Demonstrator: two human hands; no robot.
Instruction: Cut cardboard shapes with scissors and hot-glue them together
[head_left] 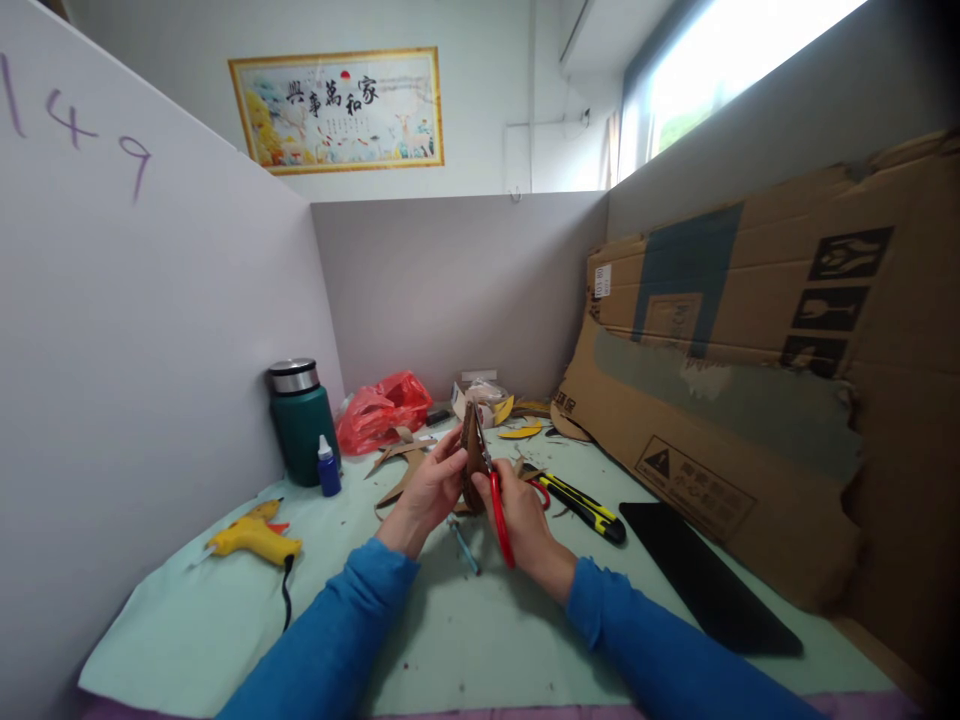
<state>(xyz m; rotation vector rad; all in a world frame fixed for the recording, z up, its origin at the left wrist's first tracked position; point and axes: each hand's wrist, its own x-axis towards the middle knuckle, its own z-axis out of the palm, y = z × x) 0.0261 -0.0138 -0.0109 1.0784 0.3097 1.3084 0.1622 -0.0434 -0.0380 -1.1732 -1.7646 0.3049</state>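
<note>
Between my hands a brown cardboard piece [472, 462] is held upright over the middle of the table. My left hand [431, 490] is closed on its left side. In my right hand [525, 515] are scissors [499, 525] with red handles, their blades pointing up along the cardboard's right edge. Whether the blades are biting into it I cannot tell. Below, on the table, lies a light blue pen [465, 548]. A black and yellow utility knife [585, 508] rests just right of my right hand.
On the left are a yellow glue gun [259, 538], a green bottle [301, 425] and a small blue bottle [328, 468]. A red plastic bag [384, 410] and cardboard scraps [401, 470] lie behind. To the right are a black flat strip [705, 575] and a large cardboard sheet [720, 420].
</note>
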